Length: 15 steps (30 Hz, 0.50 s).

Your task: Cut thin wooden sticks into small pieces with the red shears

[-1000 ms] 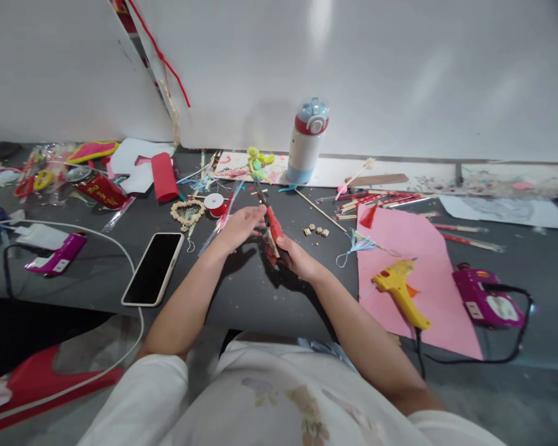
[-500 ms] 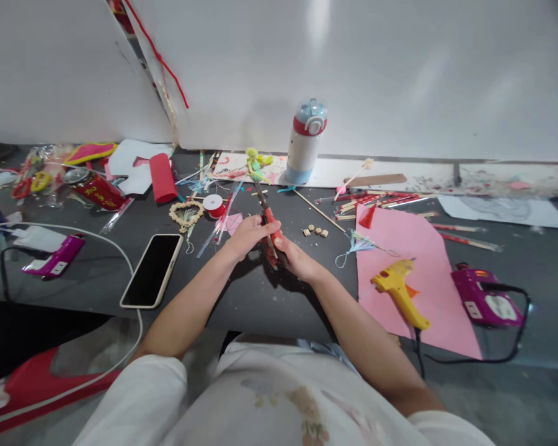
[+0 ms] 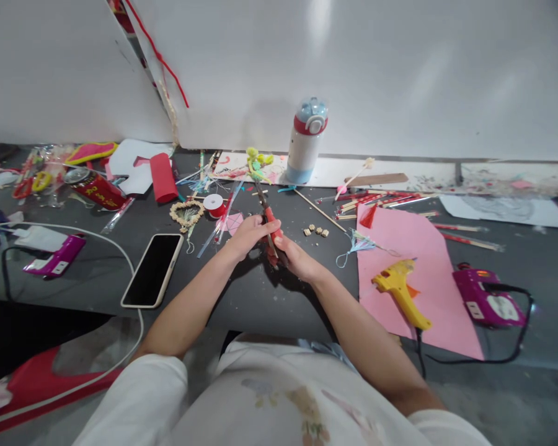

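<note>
Over the dark table, in front of my body, my left hand (image 3: 250,236) and my right hand (image 3: 294,253) are closed together. Between them is what looks like a pair of red-handled scissors (image 3: 268,215), its dark narrow blades pointing away from me. Both thumbs press on the red part, and the fingers hide much of the handles. A thin brownish strip shows below the thumbs; I cannot tell whether it is separate. Left of my hands lie a ribbon spool (image 3: 214,204) and a beaded heart (image 3: 186,214). To the right are several small pale wooden pieces (image 3: 316,230).
A water bottle (image 3: 307,142) stands at the back. A yellow glue gun (image 3: 402,291) lies on pink paper (image 3: 428,322) beside a purple box (image 3: 486,297) with a cord. Leftward are a phone (image 3: 152,271), a white cable (image 3: 116,238) and a red can (image 3: 95,189).
My hands keep the same grip in nearly the same spot. The whole view has shifted very slightly; nothing on the table has visibly moved.
</note>
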Each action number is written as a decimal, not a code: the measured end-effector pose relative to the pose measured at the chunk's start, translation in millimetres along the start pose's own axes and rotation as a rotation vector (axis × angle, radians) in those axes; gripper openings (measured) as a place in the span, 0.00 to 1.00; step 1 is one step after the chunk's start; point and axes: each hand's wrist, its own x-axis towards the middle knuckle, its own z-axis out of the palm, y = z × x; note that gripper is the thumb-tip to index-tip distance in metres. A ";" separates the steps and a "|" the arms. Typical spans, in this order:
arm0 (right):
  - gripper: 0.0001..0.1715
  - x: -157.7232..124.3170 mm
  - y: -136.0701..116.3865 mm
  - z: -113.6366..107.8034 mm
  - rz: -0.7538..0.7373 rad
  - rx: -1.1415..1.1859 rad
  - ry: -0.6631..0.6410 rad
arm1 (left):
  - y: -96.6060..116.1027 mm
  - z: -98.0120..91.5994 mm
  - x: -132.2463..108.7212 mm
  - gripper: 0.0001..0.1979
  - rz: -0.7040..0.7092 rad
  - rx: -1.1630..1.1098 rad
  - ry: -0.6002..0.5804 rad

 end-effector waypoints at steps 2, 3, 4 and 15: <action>0.31 0.1 -3.8 2.8 0.043 0.070 0.023 | -0.8 0.1 0.4 0.27 0.001 0.011 0.000; 0.33 0.1 -6.2 4.1 0.072 0.109 0.024 | -1.2 0.2 0.4 0.27 0.003 0.017 0.002; 0.33 0.0 -8.6 5.2 0.097 0.142 0.023 | -1.6 0.3 0.4 0.27 0.005 0.023 0.003; 0.18 1.8 -10.9 5.5 0.166 0.295 0.047 | -3.2 -26.0 7.9 0.23 0.297 0.309 0.380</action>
